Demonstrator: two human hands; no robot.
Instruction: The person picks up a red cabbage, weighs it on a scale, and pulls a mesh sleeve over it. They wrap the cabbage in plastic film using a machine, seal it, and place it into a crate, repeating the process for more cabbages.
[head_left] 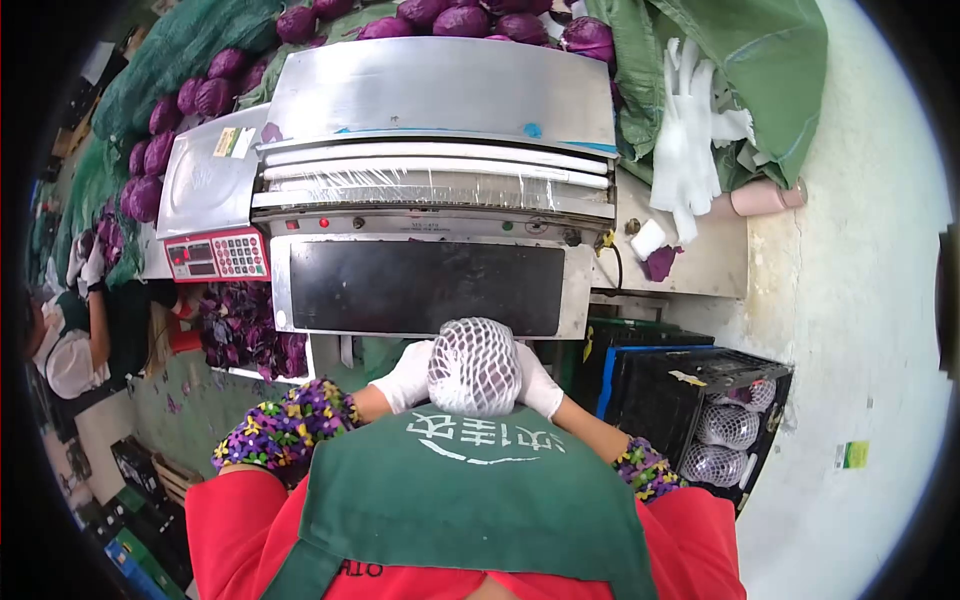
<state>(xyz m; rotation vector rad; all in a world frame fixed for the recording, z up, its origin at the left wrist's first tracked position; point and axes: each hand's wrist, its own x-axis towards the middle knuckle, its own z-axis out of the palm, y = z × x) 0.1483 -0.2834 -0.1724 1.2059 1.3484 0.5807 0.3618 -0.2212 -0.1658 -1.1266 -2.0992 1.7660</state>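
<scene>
- far left, a co-worker's gloved hand (94, 268), well apart from the wearer's
- red-framed digital scale (215, 256), just left of the film wrapper (450, 90)
- left hand (404, 378), gloved, gripping the netted cabbage's left side, fingertips hidden tbh
- netted cabbage (475, 366) sits right between the hands, neither's nearer; roundish, so no real long axis, with the black plate (425, 288) just beyond and nothing obvious blocking
- right hand (540, 382) grips the opposite side, fingertips hidden too
- black crate (655, 392) off right, more netted cabbages (728, 427) inside
</scene>
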